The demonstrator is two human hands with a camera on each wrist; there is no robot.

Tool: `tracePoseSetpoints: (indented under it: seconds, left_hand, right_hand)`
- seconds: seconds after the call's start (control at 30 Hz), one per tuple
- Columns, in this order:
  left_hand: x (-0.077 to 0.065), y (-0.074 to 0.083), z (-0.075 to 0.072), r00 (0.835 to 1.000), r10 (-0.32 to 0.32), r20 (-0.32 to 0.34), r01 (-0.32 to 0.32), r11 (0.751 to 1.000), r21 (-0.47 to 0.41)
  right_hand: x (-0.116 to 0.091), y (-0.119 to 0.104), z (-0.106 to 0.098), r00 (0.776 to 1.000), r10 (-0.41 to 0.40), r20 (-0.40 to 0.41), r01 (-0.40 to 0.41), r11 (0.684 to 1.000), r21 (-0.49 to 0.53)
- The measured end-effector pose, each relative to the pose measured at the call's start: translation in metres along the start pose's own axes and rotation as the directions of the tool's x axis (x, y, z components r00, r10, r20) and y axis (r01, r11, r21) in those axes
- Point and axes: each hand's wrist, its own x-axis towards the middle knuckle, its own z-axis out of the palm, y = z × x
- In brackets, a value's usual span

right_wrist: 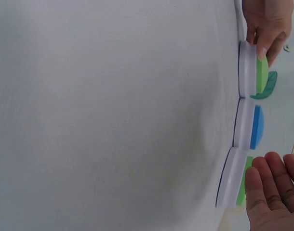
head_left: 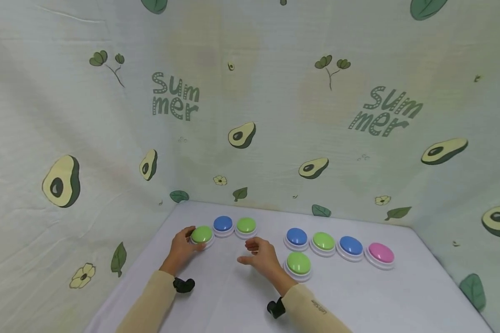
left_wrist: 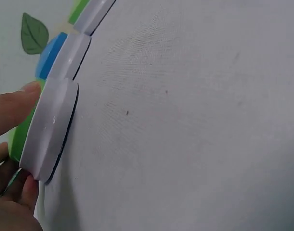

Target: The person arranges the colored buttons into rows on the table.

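A green button [head_left: 202, 234] with a white base is gripped at the left end of a short row on a white desk [head_left: 225, 296], the thumb and fingers of the left hand [head_left: 182, 247] being set around it. Its left side is partly covered by the fingers in the head view, and the hand is cut off by the frame edge in the left wrist view. The domed cap is turned upward and the base appears to be laid flat; a round outline is seen from above, while from the side the base is shown by the left wrist view as a long slab slanting from upper right to lower left. The neighbouring blue button [head_left: 222, 224] appears to be touched by its base, and beyond that a far green button [head_left: 246, 225] is partly hidden behind fingertips in the right wrist view and cropped at the top in the left. The right hand [head_left: 261, 255], with nothing held, is poised near that far green button, its fingers loosely extended and parted from the thumb. Only by the head view are a row of four buttons [head_left: 323, 241] and a front green button [head_left: 298, 262] shown at right.
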Motion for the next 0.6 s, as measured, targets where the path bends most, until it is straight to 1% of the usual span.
tracePoseSetpoints:
  seconds: [0.13, 0.2, 0.33, 0.47, 0.57, 0.6]
  left_hand:
    - [-0.003, -0.003, 0.004, 1.000, 0.013, -0.015, -0.013, 1.000, 0.020]
    - [-0.006, -0.003, 0.007, 0.999, 0.037, -0.017, -0.037, 0.999, 0.027]
    - [-0.010, -0.003, 0.013, 0.998, 0.058, 0.003, -0.058, 0.998, -0.007]
    - [-0.012, -0.002, 0.020, 0.998, 0.061, 0.032, -0.061, 0.998, -0.008]
    - [-0.017, 0.004, 0.027, 0.996, 0.068, 0.059, -0.068, 0.998, -0.003]
    - [-0.019, 0.007, 0.030, 0.994, 0.080, 0.073, -0.080, 0.997, -0.004]
  right_hand:
    - [0.001, 0.002, 0.002, 1.000, 0.014, 0.006, -0.014, 1.000, 0.000]
    - [0.000, 0.003, 0.002, 1.000, 0.025, 0.006, -0.025, 1.000, 0.000]
    - [0.001, 0.005, 0.003, 1.000, 0.014, 0.010, -0.014, 1.000, 0.004]
    - [0.003, 0.007, 0.005, 1.000, 0.005, 0.021, -0.005, 1.000, 0.013]
    - [0.003, 0.008, 0.007, 1.000, 0.011, 0.025, -0.011, 1.000, 0.014]
    - [0.003, 0.008, 0.007, 1.000, 0.014, 0.026, -0.014, 1.000, 0.013]
